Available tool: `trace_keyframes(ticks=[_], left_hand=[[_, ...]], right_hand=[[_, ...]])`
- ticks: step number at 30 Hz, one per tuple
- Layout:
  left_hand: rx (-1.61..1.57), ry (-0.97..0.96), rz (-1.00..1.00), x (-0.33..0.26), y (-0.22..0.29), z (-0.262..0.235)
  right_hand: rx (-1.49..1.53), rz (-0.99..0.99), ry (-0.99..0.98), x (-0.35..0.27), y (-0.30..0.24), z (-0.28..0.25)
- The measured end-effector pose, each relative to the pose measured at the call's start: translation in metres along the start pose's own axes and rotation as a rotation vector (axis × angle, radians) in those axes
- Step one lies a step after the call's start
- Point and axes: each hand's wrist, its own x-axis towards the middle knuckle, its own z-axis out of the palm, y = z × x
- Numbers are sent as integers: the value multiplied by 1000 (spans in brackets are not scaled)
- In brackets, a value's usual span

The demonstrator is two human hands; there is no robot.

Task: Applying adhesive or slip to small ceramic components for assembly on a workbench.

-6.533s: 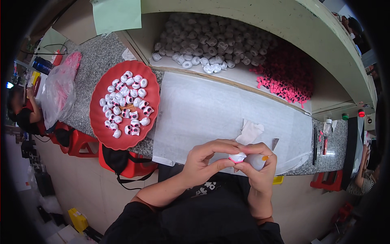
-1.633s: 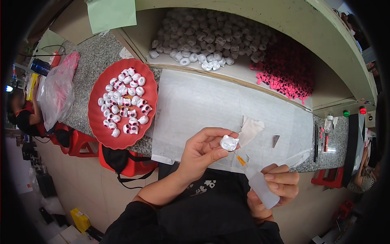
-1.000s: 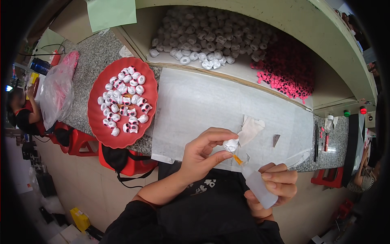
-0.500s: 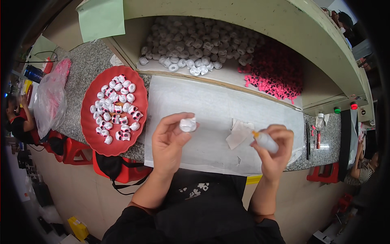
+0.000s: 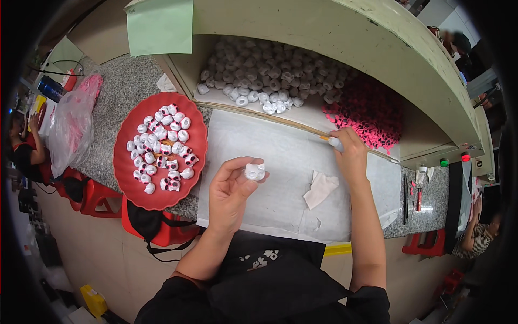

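Between the thumb and fingers of my left hand (image 5: 227, 197) is a small white shiny rounded piece (image 5: 254, 171), held above the white paper sheet (image 5: 280, 200). My right hand (image 5: 353, 155) grips a small white squeeze bottle (image 5: 336, 144) with an orange tip pointing left. It is at the front edge of the shelf, beside a heap of small pink-and-black pieces (image 5: 380, 116); its fingertips are partly hidden, so I cannot tell whether they touch the heap. Many white pieces (image 5: 264, 73) fill the shelf's left part. A red scalloped plate (image 5: 127, 183) carries white pieces, some with pink-and-black parts.
A crumpled tissue (image 5: 321, 189) lies on the sheet. The shelf's overhanging board (image 5: 345, 27) arches above, with a green paper (image 5: 160, 27) on it. Slim tools (image 5: 419, 200) lie at the right. A plastic bag (image 5: 70, 129) is at the left, and other people sit at both sides.
My right hand, with the bottle, has moved up and away from me to the shelf edge by the pink heap. My left hand still holds the white piece at nearly the same place.
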Motion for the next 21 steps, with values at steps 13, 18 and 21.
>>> trace_keyframes(ticks=[13, 18, 21], left_hand=[[363, -255, 62, -11, -14, 18], [651, -304, 195, -14, -10, 25], [691, -311, 219, -16, -7, 29]], right_hand=[[1490, 597, -87, -52, -122, -53], [1610, 630, -87, -55, -122, -46], [1642, 652, -64, -55, -123, -43]])
